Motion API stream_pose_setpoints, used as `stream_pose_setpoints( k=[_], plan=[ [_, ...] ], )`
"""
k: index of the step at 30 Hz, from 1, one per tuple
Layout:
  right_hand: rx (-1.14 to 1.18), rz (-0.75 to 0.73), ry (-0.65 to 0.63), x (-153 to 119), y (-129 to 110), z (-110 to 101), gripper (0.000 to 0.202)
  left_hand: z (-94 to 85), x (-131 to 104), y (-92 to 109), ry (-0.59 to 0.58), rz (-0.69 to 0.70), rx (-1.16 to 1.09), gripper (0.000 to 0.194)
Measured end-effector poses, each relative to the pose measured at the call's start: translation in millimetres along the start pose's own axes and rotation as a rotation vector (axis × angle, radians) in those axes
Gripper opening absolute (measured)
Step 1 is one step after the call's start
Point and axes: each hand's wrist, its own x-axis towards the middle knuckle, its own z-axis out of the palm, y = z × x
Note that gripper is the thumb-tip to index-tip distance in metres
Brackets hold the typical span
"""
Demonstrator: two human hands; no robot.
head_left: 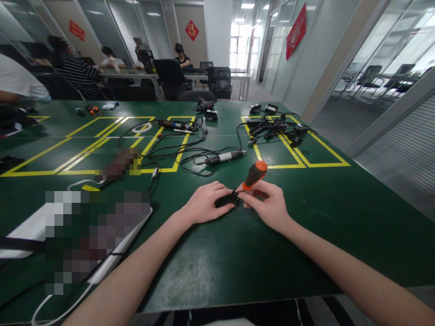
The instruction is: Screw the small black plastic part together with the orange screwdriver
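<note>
Both hands meet over the green table, near its front edge. My left hand [212,202] pinches a small black part [234,195] between thumb and fingers, low against the tabletop. Its exact kind is too small to make out. In my right hand [268,201] is a screwdriver with an orange and dark grey handle [255,174]. The handle leans up to the right, above the fingers. Its shaft and tip are hidden behind my right fingers, close by the black part. Tiny dark bits [228,214] lie on the table just below my left thumb.
Beyond my hands lies a corded electric screwdriver [224,157] among looped black cables. Black cabled parts [272,127] are heaped inside yellow tape lines at the right. A cordless drill [204,106] stands farther back. A white-edged object [125,249], partly blurred, sits left. People sit at far desks.
</note>
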Motion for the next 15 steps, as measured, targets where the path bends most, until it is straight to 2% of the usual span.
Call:
stream_pose_setpoints(
  k=[3, 7, 11, 15],
  plan=[
    [-0.029, -0.028, 0.035, 0.8, -0.3, -0.2, 0.019, 0.0, -0.2, -0.3, 0.009, 0.003, 0.006, 0.027],
    [-0.008, 0.035, 0.046, 1.7, 2.5, -0.7, 0.019, 0.5, -0.2, -0.9, 0.009, 0.007, 0.011, 0.027],
    [0.106, 0.090, 0.016, 0.6, 6.4, 0.3, 0.021, 1.0, -0.2, -0.8, -0.001, 0.005, 0.017, 0.028],
    [0.092, 0.067, 0.011, 0.0, 4.6, 0.9, 0.016, 1.1, -0.7, -0.6, 0.008, 0.004, 0.012, 0.026]
  ],
)
